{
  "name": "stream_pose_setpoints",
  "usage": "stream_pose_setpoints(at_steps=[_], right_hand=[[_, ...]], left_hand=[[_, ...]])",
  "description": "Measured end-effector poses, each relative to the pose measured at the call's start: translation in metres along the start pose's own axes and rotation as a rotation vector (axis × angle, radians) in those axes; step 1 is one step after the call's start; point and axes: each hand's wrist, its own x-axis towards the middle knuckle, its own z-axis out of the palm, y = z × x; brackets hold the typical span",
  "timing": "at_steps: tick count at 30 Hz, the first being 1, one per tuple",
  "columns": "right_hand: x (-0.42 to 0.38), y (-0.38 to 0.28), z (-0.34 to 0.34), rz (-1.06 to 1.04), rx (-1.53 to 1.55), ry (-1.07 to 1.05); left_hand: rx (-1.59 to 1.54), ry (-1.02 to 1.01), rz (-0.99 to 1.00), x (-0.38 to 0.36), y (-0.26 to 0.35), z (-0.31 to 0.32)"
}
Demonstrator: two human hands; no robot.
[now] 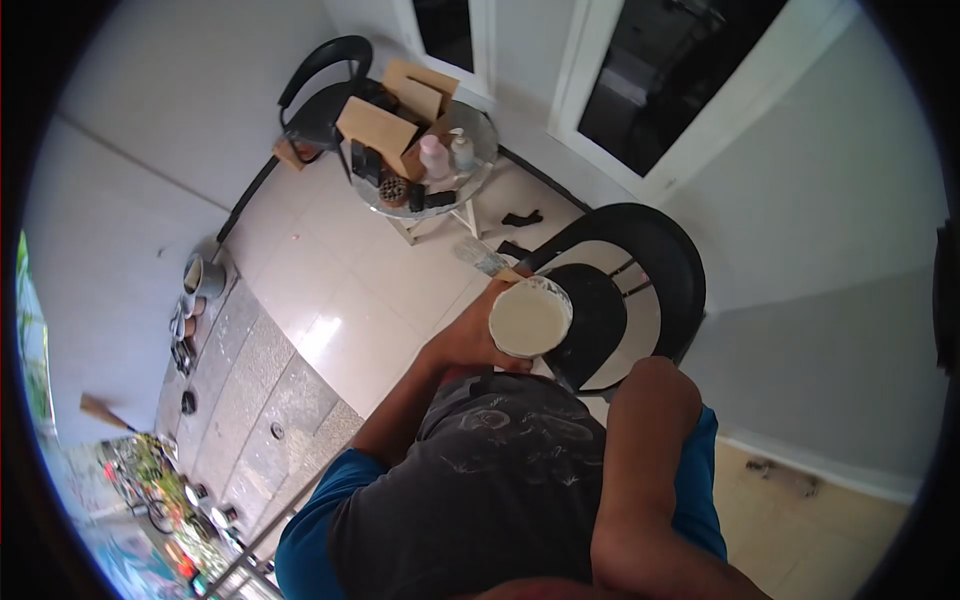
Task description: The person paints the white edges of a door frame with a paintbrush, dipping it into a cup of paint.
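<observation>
My left hand is wrapped round a round tub of off-white paste, held level in front of my body with smears along its rim. Beyond the fingers a flat, pale, smeared blade sticks out, which looks like a putty knife; its handle is mostly hidden. My right arm is bent, with the elbow raised at the right of the view and the forearm running down past the bottom edge. The right hand itself lies outside the picture.
Just past the tub stands a black chair. A round glass table holds an open cardboard box, bottles and small black items. Another black chair is behind it. Pots line the left wall; a metal railing is lower left.
</observation>
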Motion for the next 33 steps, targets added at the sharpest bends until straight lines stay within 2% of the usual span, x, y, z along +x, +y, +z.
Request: stream_pose_setpoints(at_steps=[7,9,10,11,12,13,15,18,20,21,23,24,25,27,28,29,30,31,33], right_hand=[[0.0,0.077,-0.081,-0.77,-0.185,-0.553],[-0.03,0.074,-0.11,-0.212,-0.053,-0.143],[-0.026,0.073,-0.133,0.236,-0.175,-0.047],[-0.036,0.092,-0.173,-0.007,-0.915,-0.072],[-0.041,0.104,-0.221,0.101,-1.071,-0.047],[-0.057,0.119,-0.262,0.158,-1.107,-0.03],[-0.116,0.127,-0.339,0.409,-1.261,0.255],[-0.234,0.109,-0.424,0.649,-1.548,0.311],[-0.279,0.101,-0.427,0.698,-1.706,0.269],[-0.301,0.09,-0.434,0.688,-1.725,0.294],[-0.346,0.058,-0.459,0.81,-1.893,0.359],[-0.37,0.036,-0.479,0.831,-1.894,0.5],[-0.385,0.013,-0.49,0.817,-1.909,0.53],[-0.403,-0.033,-0.507,0.922,-2.02,0.764],[-0.416,-0.06,-0.521,0.903,-2.03,0.79],[-0.429,-0.087,-0.536,0.875,-2.2,0.714],[-0.434,-0.108,-0.542,0.849,-2.368,0.633],[-0.417,-0.117,-0.529,0.839,-2.375,0.658],[-0.379,-0.14,-0.509,1.015,-1.882,1.368]], left_hand=[[0.07,-0.127,0.053,0.042,-0.009,-0.073],[0.048,-0.157,0.067,0.053,-0.017,-0.101],[0.06,-0.151,0.065,0.058,-0.013,-0.113],[0.051,-0.179,0.057,0.061,-0.016,-0.127],[0.026,-0.17,0.057,0.064,-0.02,-0.141],[0.0,-0.16,0.054,0.067,-0.024,-0.153],[0.002,-0.202,0.036,0.074,-0.026,-0.175],[0.046,-0.285,0.01,0.082,-0.038,-0.197],[0.01,-0.321,-0.016,0.089,-0.041,-0.202],[-0.016,-0.325,-0.041,0.092,-0.042,-0.203],[0.002,-0.375,0.014,0.103,-0.044,-0.201],[0.009,-0.381,0.029,0.107,-0.047,-0.198],[0.016,-0.387,0.042,0.111,-0.048,-0.194],[0.031,-0.422,0.09,0.121,-0.054,-0.185],[0.053,-0.422,0.138,0.126,-0.057,-0.179],[0.049,-0.447,0.144,0.131,-0.058,-0.172],[0.015,-0.442,0.109,0.134,-0.059,-0.165],[-0.019,-0.435,0.071,0.137,-0.059,-0.157],[0.016,-0.468,0.096,0.149,-0.06,-0.141]])
